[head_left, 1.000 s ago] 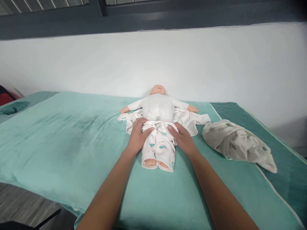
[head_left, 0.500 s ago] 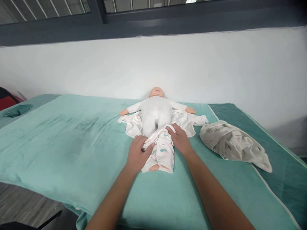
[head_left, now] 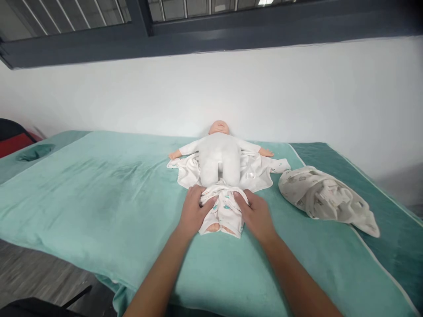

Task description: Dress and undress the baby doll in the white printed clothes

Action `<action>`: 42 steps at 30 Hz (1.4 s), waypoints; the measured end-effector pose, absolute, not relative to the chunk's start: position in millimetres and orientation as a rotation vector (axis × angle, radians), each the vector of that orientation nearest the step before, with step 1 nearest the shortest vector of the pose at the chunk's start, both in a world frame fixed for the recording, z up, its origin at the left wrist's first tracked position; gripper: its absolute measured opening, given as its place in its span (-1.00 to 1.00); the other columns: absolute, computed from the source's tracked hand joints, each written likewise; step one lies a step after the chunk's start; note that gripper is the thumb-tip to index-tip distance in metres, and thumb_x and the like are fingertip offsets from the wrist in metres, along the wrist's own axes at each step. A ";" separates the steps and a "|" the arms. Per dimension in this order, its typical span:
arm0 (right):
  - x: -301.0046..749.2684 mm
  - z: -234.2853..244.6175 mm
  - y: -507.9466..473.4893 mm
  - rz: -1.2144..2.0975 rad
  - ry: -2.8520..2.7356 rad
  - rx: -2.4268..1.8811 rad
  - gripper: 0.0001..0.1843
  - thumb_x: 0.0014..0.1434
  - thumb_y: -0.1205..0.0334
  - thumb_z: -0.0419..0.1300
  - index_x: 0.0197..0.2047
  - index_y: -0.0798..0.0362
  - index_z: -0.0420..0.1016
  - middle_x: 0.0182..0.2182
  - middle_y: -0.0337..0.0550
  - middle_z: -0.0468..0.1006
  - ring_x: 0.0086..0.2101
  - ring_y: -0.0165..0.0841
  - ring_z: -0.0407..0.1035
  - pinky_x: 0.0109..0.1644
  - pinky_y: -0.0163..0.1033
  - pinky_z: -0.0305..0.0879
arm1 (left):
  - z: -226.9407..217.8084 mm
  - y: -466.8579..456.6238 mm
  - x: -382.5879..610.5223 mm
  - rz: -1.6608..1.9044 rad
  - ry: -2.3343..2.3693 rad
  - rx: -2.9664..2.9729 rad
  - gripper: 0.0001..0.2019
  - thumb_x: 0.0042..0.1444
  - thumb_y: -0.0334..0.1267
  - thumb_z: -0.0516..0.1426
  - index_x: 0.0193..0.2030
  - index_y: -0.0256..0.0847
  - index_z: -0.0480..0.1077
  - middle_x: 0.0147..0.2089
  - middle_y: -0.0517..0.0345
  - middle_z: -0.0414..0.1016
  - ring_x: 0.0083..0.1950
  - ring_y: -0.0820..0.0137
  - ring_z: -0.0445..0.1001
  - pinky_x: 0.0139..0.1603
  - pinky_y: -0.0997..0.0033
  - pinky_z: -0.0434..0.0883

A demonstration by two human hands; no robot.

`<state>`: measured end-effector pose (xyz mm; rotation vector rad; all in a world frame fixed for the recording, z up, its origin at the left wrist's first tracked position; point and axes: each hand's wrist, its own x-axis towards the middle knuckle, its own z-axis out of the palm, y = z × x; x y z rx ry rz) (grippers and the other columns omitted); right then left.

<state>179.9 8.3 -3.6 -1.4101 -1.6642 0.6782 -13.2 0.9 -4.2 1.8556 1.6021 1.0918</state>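
Note:
A baby doll (head_left: 218,155) lies on its back on a teal blanket (head_left: 99,193), head toward the wall, arms spread. An opened white printed top (head_left: 256,169) is spread under its body. Small white printed trousers (head_left: 224,211) are bunched low around its lower legs, the feet showing at the cuffs. My left hand (head_left: 194,210) is closed on the left side of the trousers' waistband. On the right side, my right hand (head_left: 256,215) grips the waistband too.
A crumpled white printed cloth (head_left: 325,198) lies on the blanket to the right of the doll. A white wall stands close behind, under a dark window frame. The bed's near edge drops to a grey floor at the lower left.
Both hands have drawn the trousers' waistband down from the doll's waist toward its lower legs, baring the white thighs. The fabric is now bunched above the feet.

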 end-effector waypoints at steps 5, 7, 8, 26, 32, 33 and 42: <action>180.5 -3.8 9.7 0.834 -1.662 -1.370 -0.51 0.26 -0.18 0.03 -0.49 0.00 0.09 -0.57 -0.36 0.18 -0.46 -0.41 0.10 -0.39 -0.30 0.03 | -2.1 2.0 -16.3 1.145 1.528 1.685 -0.74 0.19 -0.01 0.14 -0.15 -0.15 0.32 -0.15 0.13 0.37 -0.03 0.27 0.35 0.05 0.24 0.30; 184.6 -2.7 13.3 0.965 -1.673 -1.323 -0.56 0.24 -0.19 0.07 -0.42 0.00 0.20 -0.49 -0.33 0.28 -0.40 -0.39 0.19 -0.34 -0.30 0.12 | -0.3 1.0 -21.3 1.165 1.426 1.651 -0.64 0.16 -0.02 0.18 0.01 -0.12 0.30 -0.02 0.10 0.36 0.08 0.25 0.35 0.13 0.23 0.29; 187.5 -1.9 14.1 1.032 -1.685 -1.286 -0.60 0.23 -0.18 0.09 -0.34 0.01 0.27 -0.42 -0.30 0.36 -0.34 -0.35 0.25 -0.28 -0.28 0.18 | 0.8 -0.3 -24.8 1.155 1.363 1.661 -0.55 0.13 -0.01 0.21 0.10 -0.09 0.27 0.07 0.07 0.32 0.15 0.22 0.32 0.19 0.22 0.27; 201.1 4.9 -18.1 0.885 -2.057 -1.259 -0.47 -0.06 -0.04 0.37 -0.05 -0.03 0.40 -0.04 -0.01 0.50 0.00 0.01 0.34 0.05 0.03 0.29 | 6.4 -37.9 -38.7 0.796 1.429 1.911 -0.14 -0.17 -0.04 0.40 0.29 -0.07 0.18 0.28 -0.06 0.29 0.27 0.08 0.27 0.28 0.04 0.25; 194.3 23.3 -33.2 0.742 -2.161 -1.355 -0.68 0.07 0.01 0.25 -0.15 -0.01 0.42 -0.18 -0.08 0.56 -0.10 -0.07 0.38 -0.01 -0.03 0.25 | 21.6 -51.3 -28.9 0.791 1.503 1.816 -0.40 -0.05 -0.14 0.32 0.15 -0.10 0.29 0.10 0.02 0.46 0.09 0.14 0.42 0.08 0.13 0.37; 194.2 27.8 -35.6 0.798 -2.135 -1.383 -0.71 0.08 0.02 0.23 -0.17 -0.02 0.42 -0.22 -0.13 0.57 -0.16 -0.12 0.40 -0.09 -0.09 0.27 | 24.4 -53.7 -27.9 0.801 1.489 1.769 -0.43 -0.04 -0.16 0.31 0.13 -0.10 0.29 0.06 0.04 0.48 0.05 0.17 0.44 0.05 0.17 0.38; 205.8 75.3 -54.1 1.302 -2.028 -1.320 -0.83 0.02 0.18 0.21 -0.29 0.03 0.49 -0.39 -0.26 0.51 -0.40 -0.34 0.31 -0.40 -0.31 0.14 | 63.8 -85.9 -37.1 0.752 1.275 1.414 -0.61 -0.08 -0.18 0.27 -0.13 -0.16 0.26 -0.21 0.21 0.46 -0.24 0.37 0.43 -0.25 0.41 0.33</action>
